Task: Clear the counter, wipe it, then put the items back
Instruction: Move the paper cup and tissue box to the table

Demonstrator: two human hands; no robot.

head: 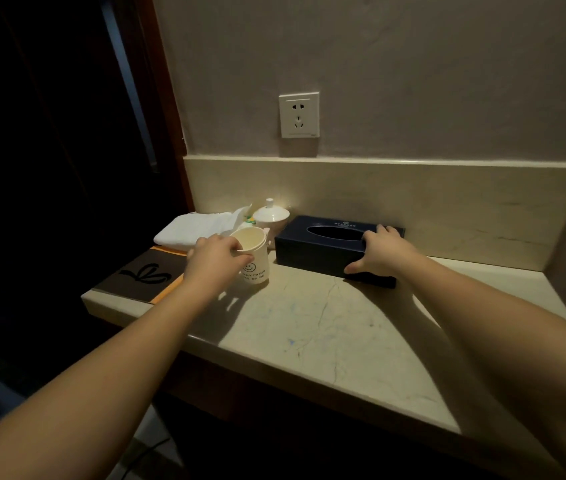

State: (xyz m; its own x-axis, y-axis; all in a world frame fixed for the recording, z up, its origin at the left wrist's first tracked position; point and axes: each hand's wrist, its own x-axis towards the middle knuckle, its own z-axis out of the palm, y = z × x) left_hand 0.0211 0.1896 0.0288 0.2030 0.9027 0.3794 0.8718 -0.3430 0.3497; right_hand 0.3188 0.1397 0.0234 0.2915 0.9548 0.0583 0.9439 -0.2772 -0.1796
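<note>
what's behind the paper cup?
Behind the paper cup: a white lidded pot and a folded white towel. The pot's base is covered by the cup; the left hand grips its rim.

Dim room, light from behind casting forearm shadows on counter (pixel 326 317), dark left side, wide-angle edge bending

On the cup (pixel 255 263): a smiley face, then "ANYTHING" in dark capitals, its start hidden behind the left hand (pixel 214 252); a second line beneath, partly covered and too small to read. On the tissue box (pixel 323 252), above the oval slot: a small pale logo and one line of lettering, too tiny to make out. On the dark mat (pixel 143 275): a black looped emblem, no letters. On the socket (pixel 299 115): a faint mark at the lower right corner, unreadable.
</note>
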